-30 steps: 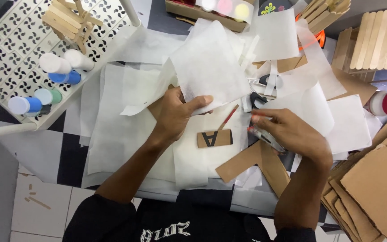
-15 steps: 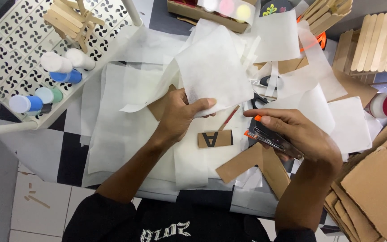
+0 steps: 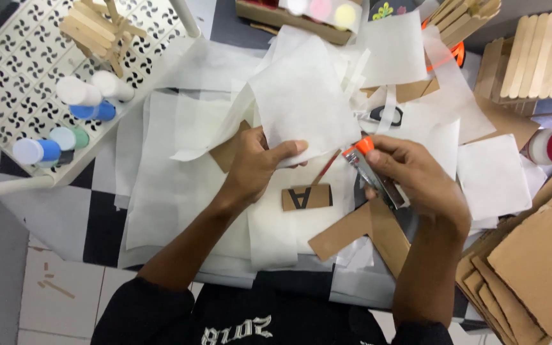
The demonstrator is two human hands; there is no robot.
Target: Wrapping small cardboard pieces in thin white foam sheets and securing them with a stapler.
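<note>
My left hand [image 3: 253, 167] pinches the near edge of a sheet of thin white paper [image 3: 301, 102], thumb on top and fingers curled beneath, so the sheet stands lifted over the middle of the table. It looks nearly weightless and quite limp: it bows and curls away from my grip, and I judge it would crease or tear if I tugged hard, so the edge close to a corner seems the best place to hold, with a light pinch. It is slightly translucent, matt, with a faint grain, and it matches the many other white sheets [image 3: 180, 185] spread flat underneath. My right hand [image 3: 416, 176] is closed around a small stapler [image 3: 378, 172], metal-bodied with an orange end pointing far-left toward the sheet's lower right corner; it looks rigid, smooth and easy to hold along its body. Just near of the two hands lies a small cardboard piece with a black letter shape [image 3: 306, 197], and a larger cardboard cut-out [image 3: 365, 233] sits to its right.
</note>
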